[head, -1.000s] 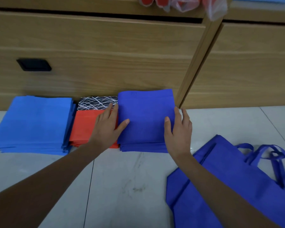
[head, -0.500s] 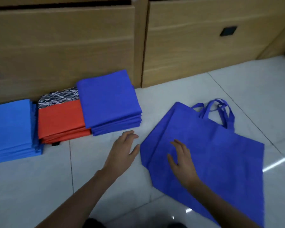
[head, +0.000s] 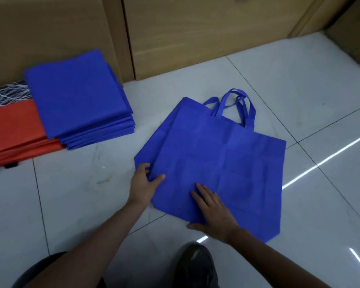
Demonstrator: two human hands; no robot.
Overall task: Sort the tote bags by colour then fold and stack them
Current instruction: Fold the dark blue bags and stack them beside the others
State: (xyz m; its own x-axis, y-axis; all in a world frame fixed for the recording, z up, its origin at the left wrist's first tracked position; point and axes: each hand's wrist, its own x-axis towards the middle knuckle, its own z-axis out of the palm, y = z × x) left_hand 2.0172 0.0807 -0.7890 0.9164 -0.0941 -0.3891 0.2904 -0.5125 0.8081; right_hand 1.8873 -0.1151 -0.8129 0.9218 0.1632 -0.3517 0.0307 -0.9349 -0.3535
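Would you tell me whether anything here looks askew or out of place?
Mildly: the folded blue stack is fanned, its lower layers stepping out at the near edge, and a second layer pokes out along the left side of the unfolded blue tote bag. Nothing looks spilled or damaged.

Left of the left hand [head: 143, 185], bare floor tiles [head: 71, 194] lie open up to the royal-blue stack [head: 77, 96] and the orange stack [head: 15, 129], which touch each other. Wooden drawer fronts [head: 195, 32] wall off the far side. A clear strip of floor runs between the royal-blue stack and the unfolded tote bag [head: 227, 159] under both hands. Right of the right hand [head: 214, 213], past the bag, the tiles are open. A dark shoe [head: 195, 265] sits just behind the right wrist.
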